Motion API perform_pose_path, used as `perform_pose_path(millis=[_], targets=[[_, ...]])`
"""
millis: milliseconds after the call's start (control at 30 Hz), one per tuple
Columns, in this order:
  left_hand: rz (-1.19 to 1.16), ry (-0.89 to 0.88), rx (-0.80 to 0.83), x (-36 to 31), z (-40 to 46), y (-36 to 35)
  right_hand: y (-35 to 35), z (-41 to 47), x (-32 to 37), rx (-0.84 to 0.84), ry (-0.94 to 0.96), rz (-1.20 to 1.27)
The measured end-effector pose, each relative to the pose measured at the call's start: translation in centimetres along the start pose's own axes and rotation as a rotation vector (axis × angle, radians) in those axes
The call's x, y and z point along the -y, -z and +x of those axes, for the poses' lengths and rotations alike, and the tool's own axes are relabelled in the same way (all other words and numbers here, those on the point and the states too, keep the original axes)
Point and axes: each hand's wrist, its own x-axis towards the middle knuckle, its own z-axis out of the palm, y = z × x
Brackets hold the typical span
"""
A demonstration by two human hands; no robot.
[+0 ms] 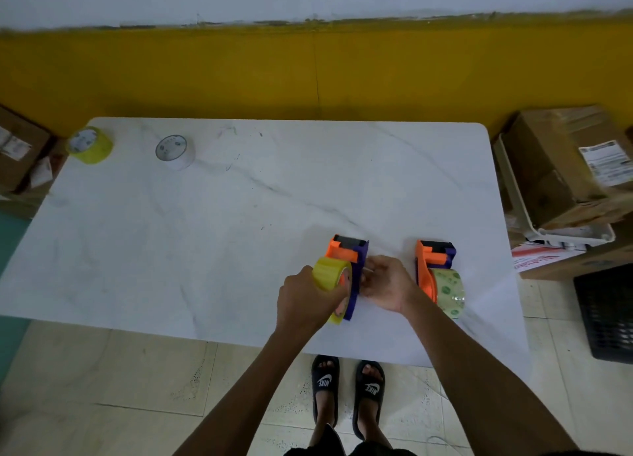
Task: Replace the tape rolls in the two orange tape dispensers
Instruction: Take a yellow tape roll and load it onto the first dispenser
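White marble-look tabletop (239, 215) fills mid frame, yellow wall band behind it. Two orange tape dispensers sit low right of centre, near the front edge. Left dispenser (349, 250), orange with a purple side plate, carries a yellow tape roll (330, 274). Left hand (305, 305) wraps around that roll from the near side, grip closed on it, fingers curled over the roll's face. Right hand (387, 284) is just beside the purple plate on its right side, fingers bunched together at the plate; grip looks like it pinches something small and pale there, possibly a tape end, but too blurred to tell. Right dispenser (433, 260) stands apart to the right, untouched, with a clear roll printed with green dots (450, 291) mounted at its near end.

Two spare rolls in the upper left of the frame: a yellow spare roll (90, 145) at the tabletop's far left corner, a white spare roll (175, 151) near it to the right. Both lie flat, well apart from the hands.

Cardboard boxes (561, 167) stacked at right of the tabletop, a black crate (606, 311) below them. Feet in black slides (347, 387) on the tiled floor at bottom centre.
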Motion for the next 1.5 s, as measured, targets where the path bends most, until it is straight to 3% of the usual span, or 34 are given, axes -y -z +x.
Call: perform_pose_path(millis=[100,400,567,800,1200,1367,1500], targets=[[0.01,0.046,0.008,-0.3,0.5,-0.4,0.3,1.0,0.1,-0.04,-0.005,-0.232],[0.171,0.051,0.025,-2.9,1.0,-2.1,-1.7,1.2,0.4,-0.448,-0.156,-0.74],[0.235,0.049,0.032,-2.6,0.8,-3.5,-0.7,1.3,0.3,-0.598,0.071,-1.109],[0.294,0.05,0.009,-2.0,0.8,-3.9,1.1,1.4,-1.2,-0.658,0.198,-1.125],[0.316,0.087,0.052,-2.5,-0.1,-3.5,-2.4,-1.9,0.5,-0.717,0.438,-1.199],[0.245,0.117,0.064,-2.8,-0.1,-1.9,-4.7,-5.8,3.1,-0.657,0.514,-1.244],[0.247,0.04,0.009,-4.4,0.3,1.3,-7.1,-7.5,4.6,-0.582,0.528,-1.283]])
